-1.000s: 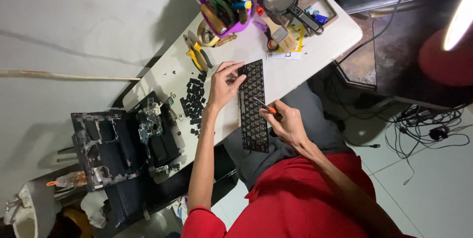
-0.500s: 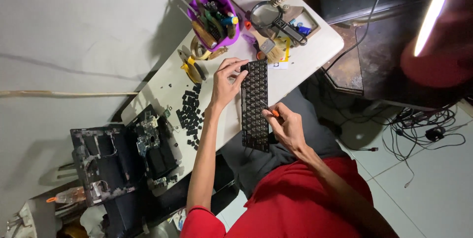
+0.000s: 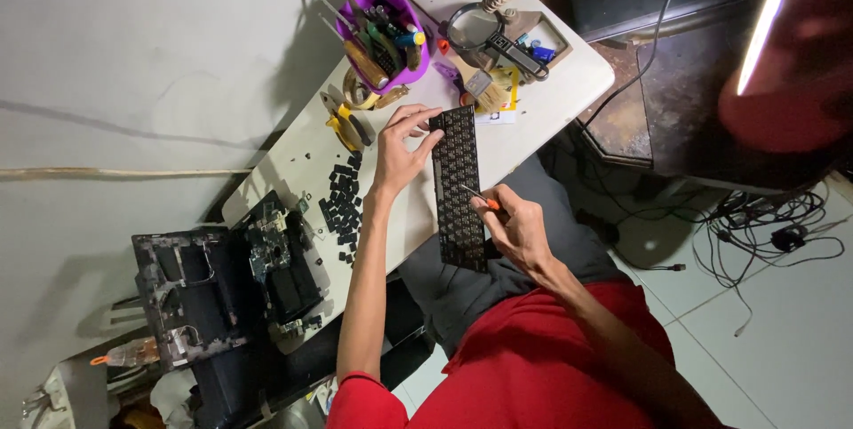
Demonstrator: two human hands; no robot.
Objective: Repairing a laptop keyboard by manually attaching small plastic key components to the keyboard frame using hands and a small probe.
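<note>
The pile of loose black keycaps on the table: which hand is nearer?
Left. The left hand rests on the keyboard's far end, just beside the keycap pile; the right hand is across the keyboard, holding a small screwdriver.

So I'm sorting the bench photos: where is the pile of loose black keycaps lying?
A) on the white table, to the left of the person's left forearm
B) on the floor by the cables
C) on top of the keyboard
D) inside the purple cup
A: the loose black keycaps lie scattered on the white table, beside the left hand and its forearm, between the keyboard and the opened laptop chassis.
</note>
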